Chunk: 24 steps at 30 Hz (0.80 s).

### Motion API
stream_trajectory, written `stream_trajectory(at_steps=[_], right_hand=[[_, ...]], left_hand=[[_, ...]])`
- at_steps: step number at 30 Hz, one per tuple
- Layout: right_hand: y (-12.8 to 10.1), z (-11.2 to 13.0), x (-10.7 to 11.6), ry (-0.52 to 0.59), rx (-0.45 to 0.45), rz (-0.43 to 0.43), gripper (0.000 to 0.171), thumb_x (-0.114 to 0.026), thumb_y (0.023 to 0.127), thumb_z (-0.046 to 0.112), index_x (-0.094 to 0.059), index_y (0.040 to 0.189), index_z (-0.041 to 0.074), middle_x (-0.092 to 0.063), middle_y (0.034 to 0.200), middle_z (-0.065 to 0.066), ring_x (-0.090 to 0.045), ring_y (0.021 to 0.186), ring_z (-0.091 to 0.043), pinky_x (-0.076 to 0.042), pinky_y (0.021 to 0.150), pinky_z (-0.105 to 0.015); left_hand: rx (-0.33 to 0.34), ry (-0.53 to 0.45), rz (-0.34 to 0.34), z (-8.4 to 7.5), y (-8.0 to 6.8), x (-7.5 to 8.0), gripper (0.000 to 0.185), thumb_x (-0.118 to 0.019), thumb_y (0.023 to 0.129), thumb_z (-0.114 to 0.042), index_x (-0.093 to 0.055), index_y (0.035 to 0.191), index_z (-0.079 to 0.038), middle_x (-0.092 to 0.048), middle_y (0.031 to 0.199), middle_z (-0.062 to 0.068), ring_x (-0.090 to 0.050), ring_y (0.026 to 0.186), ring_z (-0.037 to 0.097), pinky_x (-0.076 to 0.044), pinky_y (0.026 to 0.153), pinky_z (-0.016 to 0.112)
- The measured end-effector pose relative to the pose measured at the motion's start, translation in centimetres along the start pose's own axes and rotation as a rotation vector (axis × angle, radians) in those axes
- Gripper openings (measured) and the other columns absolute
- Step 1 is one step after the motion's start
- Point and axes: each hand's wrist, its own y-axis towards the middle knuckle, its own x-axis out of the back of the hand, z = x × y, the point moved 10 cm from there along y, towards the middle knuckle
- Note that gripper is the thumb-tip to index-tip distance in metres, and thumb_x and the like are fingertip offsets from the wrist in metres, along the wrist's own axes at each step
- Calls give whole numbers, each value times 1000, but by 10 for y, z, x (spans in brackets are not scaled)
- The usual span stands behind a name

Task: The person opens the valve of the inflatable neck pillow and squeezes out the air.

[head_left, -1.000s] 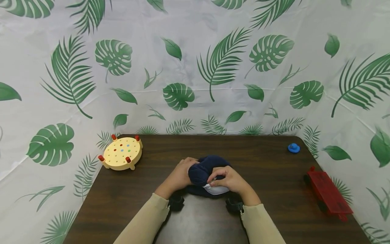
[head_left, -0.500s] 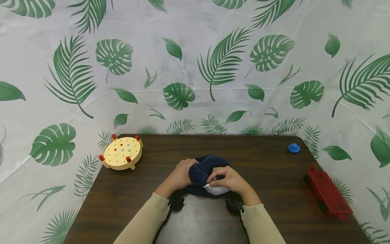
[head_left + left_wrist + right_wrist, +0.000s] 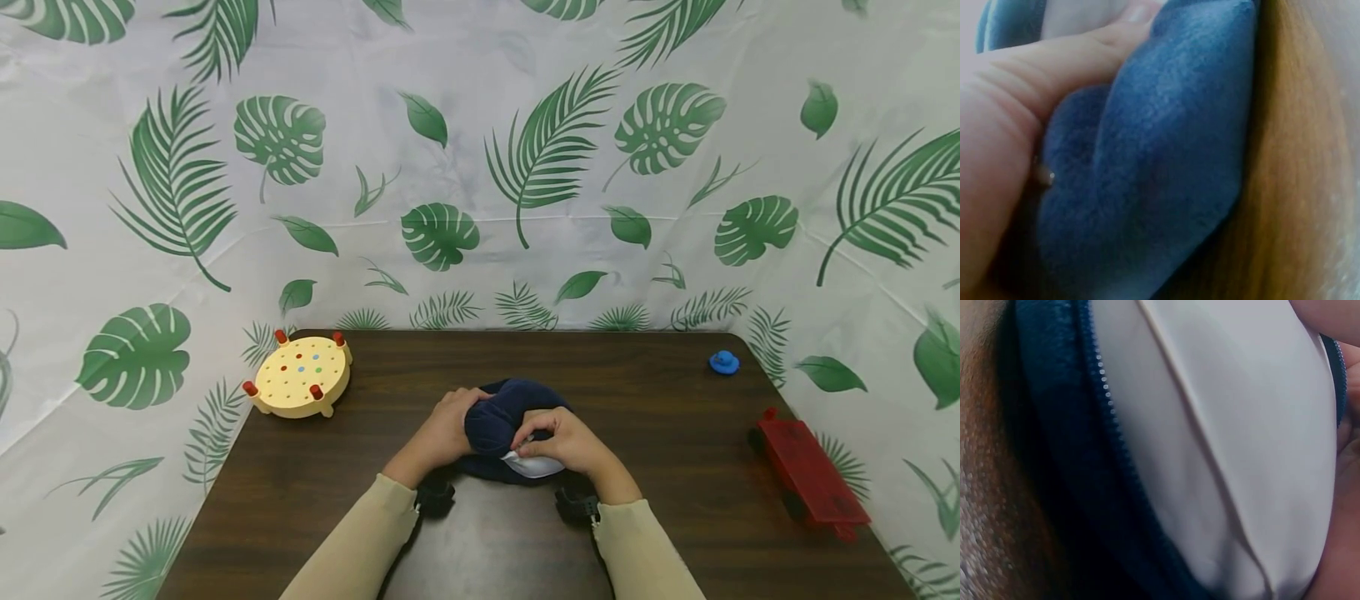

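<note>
A navy, plush neck pillow [image 3: 525, 400] lies on the table in front of me, curved round on itself. My left hand [image 3: 444, 429] grips its left side; the left wrist view shows the thumb pressed into the soft blue fabric [image 3: 1166, 144]. With thumb and forefinger, my right hand [image 3: 558, 442] pinches a small bit at the zipper opening; the fingertips cover most of it. White inner lining [image 3: 536, 467] bulges out below those fingers. Up close in the right wrist view, the zipper teeth [image 3: 1110, 406] run along the parted edge beside the white inner [image 3: 1229, 425].
At the back left of the dark wooden table [image 3: 420, 358] stands a round yellow pegboard toy [image 3: 300, 379] with red pegs. A small blue hat-shaped toy [image 3: 723, 363] sits at the back right. Nearer on the right is a red toy wagon [image 3: 810, 475]. Leaf-patterned cloth hangs behind.
</note>
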Motion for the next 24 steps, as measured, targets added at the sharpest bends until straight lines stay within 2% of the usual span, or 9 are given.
stream_trajectory(at_steps=[5,16,21,24], right_hand=[[1,-1,0,9,-10,-6,12,-83,93,2,-86,100,12,-74,92,-5,-67,84,-15,-55,74,-30],[0,-2,1,-4,-29,-8,12,-83,94,4,-86,101,13,-75,92,-5,-66,84,-17,-54,73,-30],[0,0,2,-9,-30,-16,12,-83,94,5,-86,101,13,-75,92,-5,-66,83,-17,-54,72,-30],[0,2,4,-16,-28,-27,11,-83,94,5,-87,101,13,-75,92,-4,-66,83,-16,-54,71,-30]], left_hand=[[0,-3,-9,2,0,-1,76,-94,82,-45,-63,147,-21,-66,134,7,-58,124,28,-44,111,55],[9,-31,-27,2,0,0,76,-95,81,-45,-63,146,-23,-59,116,4,-50,103,15,-43,97,42],[9,-43,-47,1,-1,2,75,-95,81,-44,-64,146,-23,-60,115,4,-52,104,16,-44,96,42],[2,-37,-47,-1,0,2,79,-94,83,-44,-59,151,-24,-64,121,6,-55,110,20,-46,100,45]])
